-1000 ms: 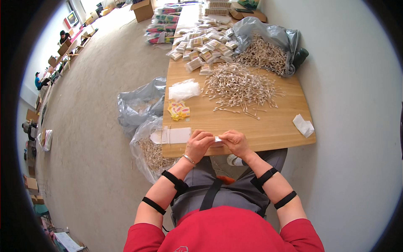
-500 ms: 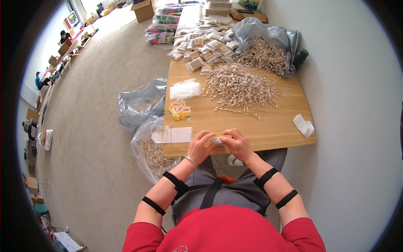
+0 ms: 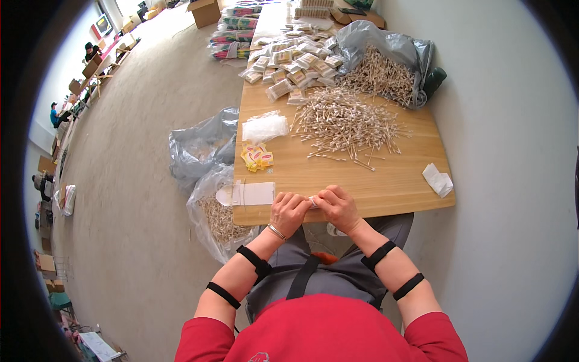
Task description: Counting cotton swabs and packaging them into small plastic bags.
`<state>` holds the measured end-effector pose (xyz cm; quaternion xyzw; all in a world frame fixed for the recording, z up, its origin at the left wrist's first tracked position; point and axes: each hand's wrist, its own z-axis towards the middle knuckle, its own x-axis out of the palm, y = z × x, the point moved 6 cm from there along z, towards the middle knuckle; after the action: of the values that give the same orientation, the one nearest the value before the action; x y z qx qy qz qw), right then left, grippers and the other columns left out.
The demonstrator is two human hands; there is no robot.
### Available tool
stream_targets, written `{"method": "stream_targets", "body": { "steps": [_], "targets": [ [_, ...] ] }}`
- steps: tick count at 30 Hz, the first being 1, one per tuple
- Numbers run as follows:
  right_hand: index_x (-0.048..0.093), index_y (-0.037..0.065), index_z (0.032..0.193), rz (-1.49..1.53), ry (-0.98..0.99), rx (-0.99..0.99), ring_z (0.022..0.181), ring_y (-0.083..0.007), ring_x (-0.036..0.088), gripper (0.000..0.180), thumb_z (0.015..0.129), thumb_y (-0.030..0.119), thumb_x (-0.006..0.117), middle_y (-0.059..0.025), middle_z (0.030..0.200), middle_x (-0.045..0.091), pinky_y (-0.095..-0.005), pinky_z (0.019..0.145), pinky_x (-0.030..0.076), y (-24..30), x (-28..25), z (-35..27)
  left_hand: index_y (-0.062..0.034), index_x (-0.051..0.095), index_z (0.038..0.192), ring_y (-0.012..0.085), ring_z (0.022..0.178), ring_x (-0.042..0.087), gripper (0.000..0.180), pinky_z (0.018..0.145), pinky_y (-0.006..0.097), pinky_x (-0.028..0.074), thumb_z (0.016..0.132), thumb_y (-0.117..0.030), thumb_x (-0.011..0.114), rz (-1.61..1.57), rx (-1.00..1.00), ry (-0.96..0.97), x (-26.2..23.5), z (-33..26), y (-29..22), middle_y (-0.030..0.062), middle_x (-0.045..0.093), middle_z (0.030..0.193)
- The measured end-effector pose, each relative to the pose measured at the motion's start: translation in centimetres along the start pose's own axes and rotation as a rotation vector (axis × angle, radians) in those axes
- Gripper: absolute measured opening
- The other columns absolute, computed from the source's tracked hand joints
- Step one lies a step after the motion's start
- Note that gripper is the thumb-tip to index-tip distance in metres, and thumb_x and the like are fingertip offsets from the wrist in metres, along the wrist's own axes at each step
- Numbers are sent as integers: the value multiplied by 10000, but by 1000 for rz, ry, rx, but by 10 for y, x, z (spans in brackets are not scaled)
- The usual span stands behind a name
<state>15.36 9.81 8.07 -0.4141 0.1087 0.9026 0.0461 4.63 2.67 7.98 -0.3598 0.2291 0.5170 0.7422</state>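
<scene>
Compared with 0.5 s earlier, left hand and right hand pinch closer together, hiding more of the small, shiny whitish packet at the smooth wood-grained table's edge.

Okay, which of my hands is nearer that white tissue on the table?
Right. Your right hand is left of the white tissue and lower in view; your left hand is farther left, also lower.

A swab pile lies right of cards (both on the table).
</scene>
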Motion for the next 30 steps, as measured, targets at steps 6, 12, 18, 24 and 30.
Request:
{"method": "stream_targets", "body": {
  "steps": [6,12,18,24,30],
  "targets": [
    [621,101,864,-63,12,-34,867,-182,537,162,702,96,630,-8,837,544,-320,728,475,7,-1,-2,-121,627,800,185,687,561,116,635,321,430,718,-72,694,-47,-17,-15,5,-4,1,0,581,753],
    [628,73,895,389,92,322,900,-242,524,159,739,78,658,-50,871,568,-340,783,452,-22,4,-2,-45,641,910,159,702,582,200,635,268,478,726,21,680,-552,-489,64,18,-12,25,69,588,797],
    [648,74,873,577,133,509,925,-259,520,161,719,79,697,-68,873,581,-358,831,425,-31,7,1,-23,642,889,132,662,596,149,617,248,496,753,-29,701,-672,-554,17,22,-17,38,73,614,802],
    [643,81,805,578,129,489,893,-268,518,61,748,71,663,-74,855,581,-356,806,430,-32,13,4,-19,639,852,129,659,611,88,613,249,497,778,-28,686,-597,-528,4,16,-14,35,69,637,791],
    [639,81,801,456,92,463,876,-278,520,39,763,75,645,-71,843,578,-352,794,438,-24,13,11,-15,632,839,135,667,603,69,611,249,493,798,-44,678,-569,-553,-21,17,-13,35,73,639,801]
  ]
}}
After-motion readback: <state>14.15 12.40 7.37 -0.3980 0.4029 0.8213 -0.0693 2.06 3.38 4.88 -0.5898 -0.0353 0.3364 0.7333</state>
